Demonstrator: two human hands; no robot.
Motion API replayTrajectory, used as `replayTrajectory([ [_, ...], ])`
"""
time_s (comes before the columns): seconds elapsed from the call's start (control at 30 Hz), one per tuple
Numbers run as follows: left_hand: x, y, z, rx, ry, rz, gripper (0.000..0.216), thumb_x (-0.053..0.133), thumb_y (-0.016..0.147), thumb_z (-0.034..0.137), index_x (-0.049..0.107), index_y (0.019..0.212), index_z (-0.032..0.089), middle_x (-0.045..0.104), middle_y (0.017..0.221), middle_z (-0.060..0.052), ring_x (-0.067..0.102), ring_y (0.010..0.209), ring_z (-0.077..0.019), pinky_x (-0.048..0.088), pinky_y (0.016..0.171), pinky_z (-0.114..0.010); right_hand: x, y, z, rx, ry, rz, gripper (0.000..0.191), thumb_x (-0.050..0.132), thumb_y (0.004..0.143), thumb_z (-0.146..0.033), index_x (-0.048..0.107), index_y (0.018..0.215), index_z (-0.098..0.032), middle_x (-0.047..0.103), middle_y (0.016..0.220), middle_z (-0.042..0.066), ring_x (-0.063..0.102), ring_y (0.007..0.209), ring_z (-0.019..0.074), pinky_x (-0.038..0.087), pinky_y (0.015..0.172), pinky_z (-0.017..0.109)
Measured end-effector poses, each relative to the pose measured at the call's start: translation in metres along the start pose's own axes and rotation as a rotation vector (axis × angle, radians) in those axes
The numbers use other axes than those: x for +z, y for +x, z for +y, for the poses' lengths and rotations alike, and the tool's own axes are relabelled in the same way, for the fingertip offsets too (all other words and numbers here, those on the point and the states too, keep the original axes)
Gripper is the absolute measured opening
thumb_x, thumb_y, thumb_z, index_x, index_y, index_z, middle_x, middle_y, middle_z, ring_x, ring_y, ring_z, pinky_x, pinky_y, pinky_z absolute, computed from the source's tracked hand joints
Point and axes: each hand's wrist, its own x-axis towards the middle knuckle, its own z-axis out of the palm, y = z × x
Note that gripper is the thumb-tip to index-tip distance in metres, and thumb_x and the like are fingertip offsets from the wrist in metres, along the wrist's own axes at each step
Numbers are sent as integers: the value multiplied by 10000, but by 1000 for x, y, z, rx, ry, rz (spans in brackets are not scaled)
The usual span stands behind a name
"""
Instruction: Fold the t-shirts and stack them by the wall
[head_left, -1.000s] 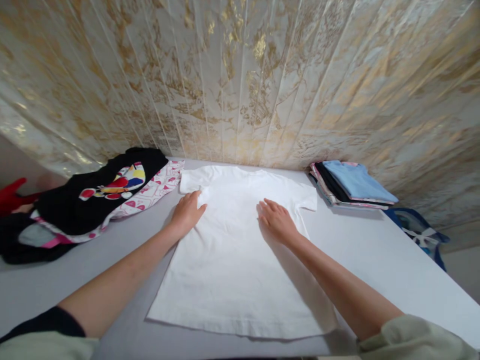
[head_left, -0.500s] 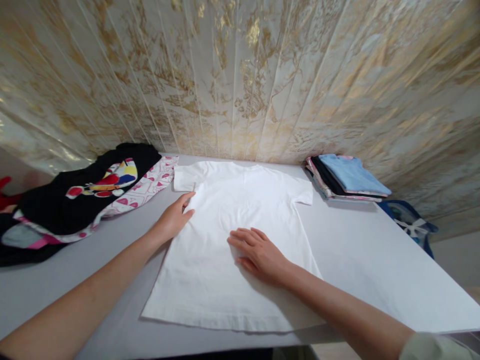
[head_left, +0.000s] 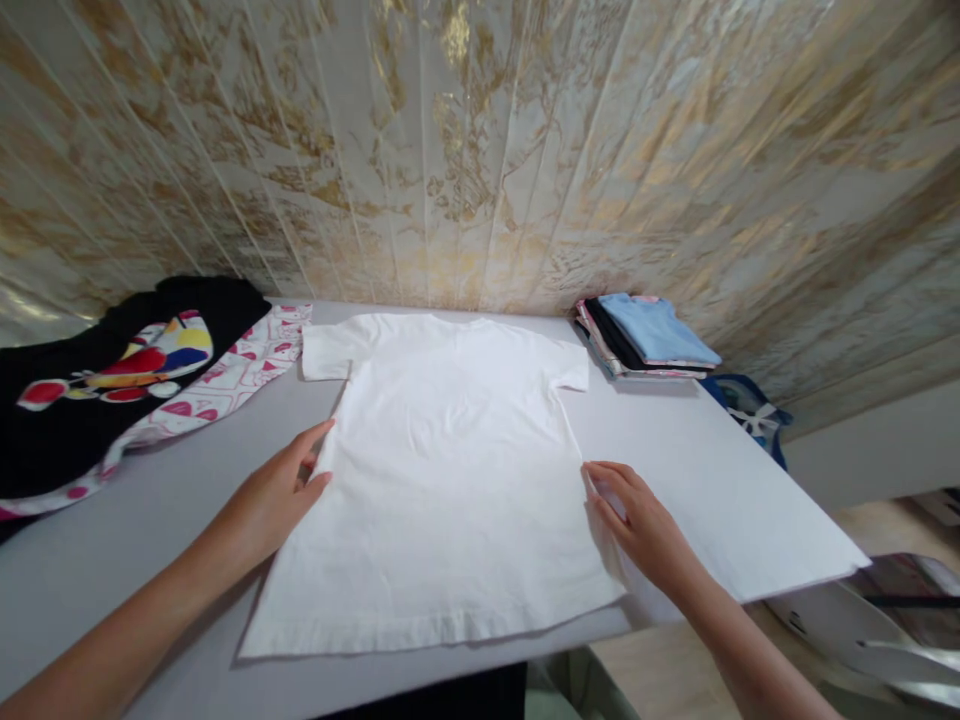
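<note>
1. white cloth, a short-sleeved shirt (head_left: 450,500), lay flat on the bench (head_left: 697,470), its neck toward the patterned backdrop (head_left: 450,150) and its hem near the bench's close edge.
2. the left hand (head_left: 277,495) was at the shirt's left side edge, below the sleeve; its thumb and forefinger were spread apart, with a gap showing between them.
3. the right hand (head_left: 637,515) touched the opposite side edge; its fingers lay close together, the thumb apart beneath them. their undersides were hidden, so i could not tell whether any cloth was pinched there.
4. the step in hand looked like straightening the sides: both sleeves were spread outward, and only faint creases showed mid-body.
5. the next move, i judged, called for a light, even hold at both edges, so the cloth would not skew or ruck up.
6. left of the shirt lay a black garment (head_left: 232,300) with a bright print, beside pink-and-white patterned cloth (head_left: 225,388); to the right, near the backdrop, sat a folded stack (head_left: 652,345), pale blue on top.
</note>
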Motion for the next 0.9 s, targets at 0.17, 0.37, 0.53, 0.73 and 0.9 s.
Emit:
replayTrajectory([
  [0.17, -5, 4, 17, 234, 286, 20, 488, 435, 859, 474, 534, 1297, 283, 574, 1175, -91, 643, 962, -293, 514, 841, -408, -5, -18, -12, 187, 166, -75, 416, 460, 899, -366, 516, 1285, -221, 641, 958, 62, 631, 807, 189, 517, 750, 343],
  [0.37, 32, 39, 100, 595, 280, -208, 439, 354, 921, 389, 574, 1240, 182, 616, 1268, -92, 549, 1195, -248, 399, 1057, -396, -11, -25, -30, 294, 224, -234, 543, 477, 879, -379, 421, 1385, -191, 531, 712, -31, 529, 639, 158, 419, 633, 297],
  [0.53, 85, 77, 131, 617, 379, -249, 472, 363, 955, 373, 500, 1358, 170, 490, 1452, -105, 433, 1341, -240, 314, 1121, -397, -17, -33, -34, 312, 461, -165, 611, 507, 860, -421, 397, 1417, -195, 449, 712, -49, 459, 609, 126, 387, 580, 259],
  [0.73, 108, 83, 117, 582, 458, -202, 560, 278, 982, 485, 354, 1477, 235, 284, 1583, -43, 226, 1458, -237, 162, 1177, -451, -19, -48, -20, 470, 508, -173, 554, 499, 829, -518, 551, 1257, -171, 329, 579, -82, 374, 501, 118, 337, 469, 244],
  [0.9, 107, 82, 115, 579, 467, -219, 563, 264, 982, 494, 340, 1482, 246, 265, 1591, -37, 217, 1460, -228, 147, 1175, -434, -21, -52, -10, 385, 234, -153, 468, 489, 841, -455, 572, 1225, -200, 552, 668, -19, 522, 581, 152, 442, 578, 285],
])
